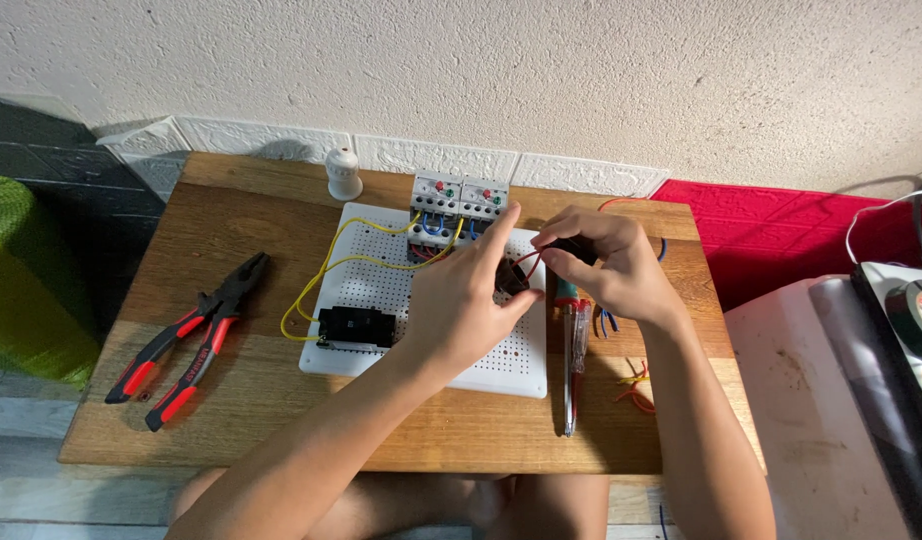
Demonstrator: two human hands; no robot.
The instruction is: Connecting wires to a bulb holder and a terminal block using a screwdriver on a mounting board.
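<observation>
1. Left hand [459, 300] reaches over the white perforated board [511, 365]. Its fingers curl around a small black component [509, 278] held above the board's middle; the index finger points up toward the relay blocks. Grip narrow, closed on the component.
2. Right hand [606, 262] meets the left from the other side. Thumb and fingers pinch a short red wire [529, 258] that runs to the black component. Grip tight, fingertips nearly touching those of the left hand.
3. The component sits between both hands, just above the board, near its upper right part.
4. Two grey relay blocks [459, 200] with red and green buttons stand at the board's far edge; blue wire loops hang below them.
5. Yellow wires [326, 270] run from the relays down to a black box [356, 327] at the board's near left corner.
6. A screwdriver [573, 360] with a clear handle lies just right of the board, pointing toward the person.
7. Red-and-black pliers [191, 340] lie well to the left on the wooden surface [241, 430], jaws toward the wall.
8. A white lamp socket [343, 174] stands at the far edge of the surface.
9. Loose red, yellow and blue wire scraps [636, 388] lie right of the screwdriver.
</observation>
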